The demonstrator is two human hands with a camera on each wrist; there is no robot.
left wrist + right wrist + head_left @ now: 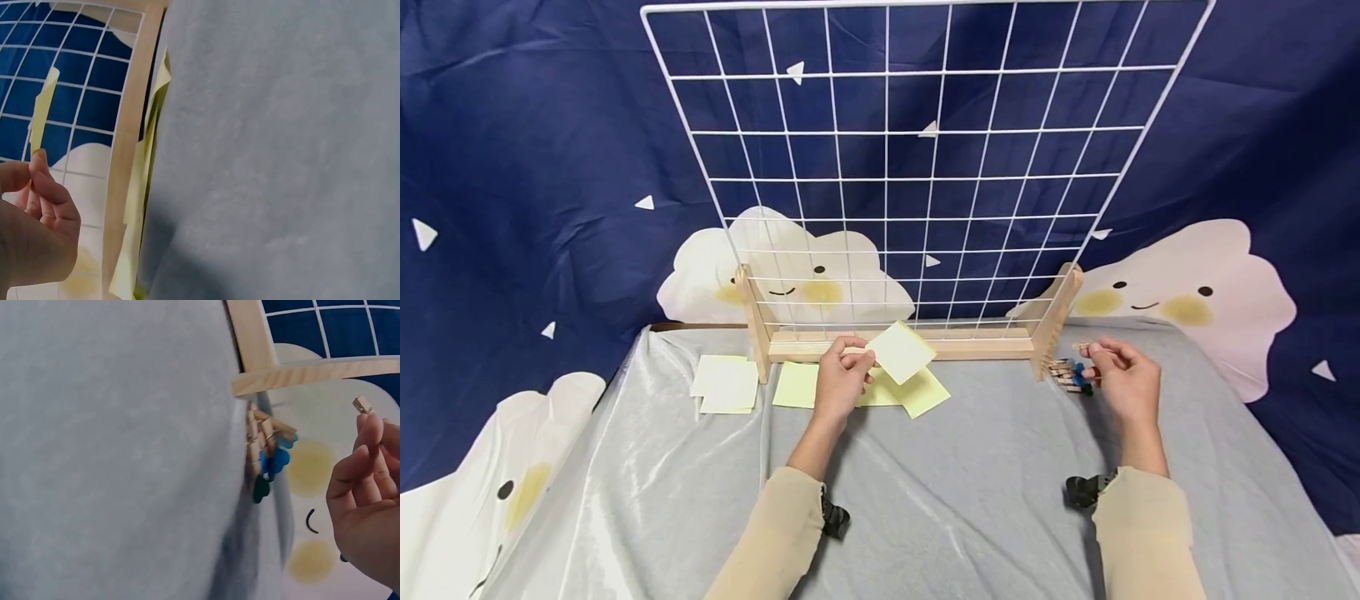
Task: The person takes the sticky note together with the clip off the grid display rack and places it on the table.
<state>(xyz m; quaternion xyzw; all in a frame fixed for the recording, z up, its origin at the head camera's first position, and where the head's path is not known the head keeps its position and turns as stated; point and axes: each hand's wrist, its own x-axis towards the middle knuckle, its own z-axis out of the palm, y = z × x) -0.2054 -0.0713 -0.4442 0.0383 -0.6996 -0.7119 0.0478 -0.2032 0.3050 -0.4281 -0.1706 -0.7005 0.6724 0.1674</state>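
My left hand (841,382) pinches a pale yellow sticky note (902,354) by one corner, holding it up before the base of the wire grid. In the left wrist view this note (44,115) is seen nearly edge-on above the fingertips. Below it, more yellow notes (796,386) lie on the cloth along the wooden base. Over on the right, my right hand (1131,385) holds a small wooden clothespin (361,404) between thumb and fingers, most of it hidden. Beside that hand lies a pile of clothespins (267,440) with blue and green decorations.
A white wire grid (887,178) stands upright in a wooden stand (902,346) at the back of the table. Left of the stand is a stack of paler notes (726,383). Grey cloth (955,483) covers the table. Behind hangs a dark blue curtain (550,108) with cloud faces.
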